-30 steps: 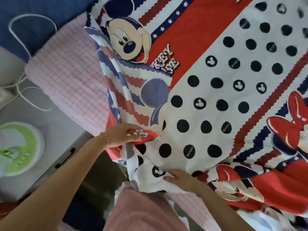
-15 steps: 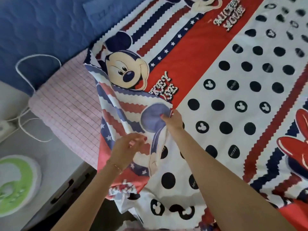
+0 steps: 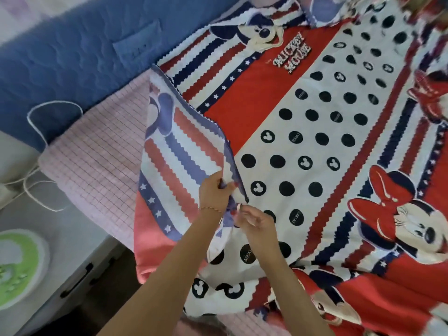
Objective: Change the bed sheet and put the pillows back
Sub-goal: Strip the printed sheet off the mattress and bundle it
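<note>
A red, white and navy cartoon bed sheet point(image 3: 303, 141) with black dots lies spread over the bed. Its left part is folded back, pale underside up, over the pink checked mattress point(image 3: 97, 151). My left hand point(image 3: 213, 192) grips the folded edge of the sheet near the middle of the view. Just below it, my right hand point(image 3: 254, 220) pinches the same edge. Both forearms reach in from the bottom. No pillow is in view.
A blue quilted headboard point(image 3: 72, 57) runs along the top left. A white cable point(image 3: 36, 190) trails beside the mattress onto a grey bedside cabinet point(image 3: 60, 238) with dark handles. A green and white round object point(image 3: 17, 267) sits on it at the left edge.
The view has swung up the bed. The folded-back flap is now larger and lies further over. Both hands have come together on the flap's edge.
</note>
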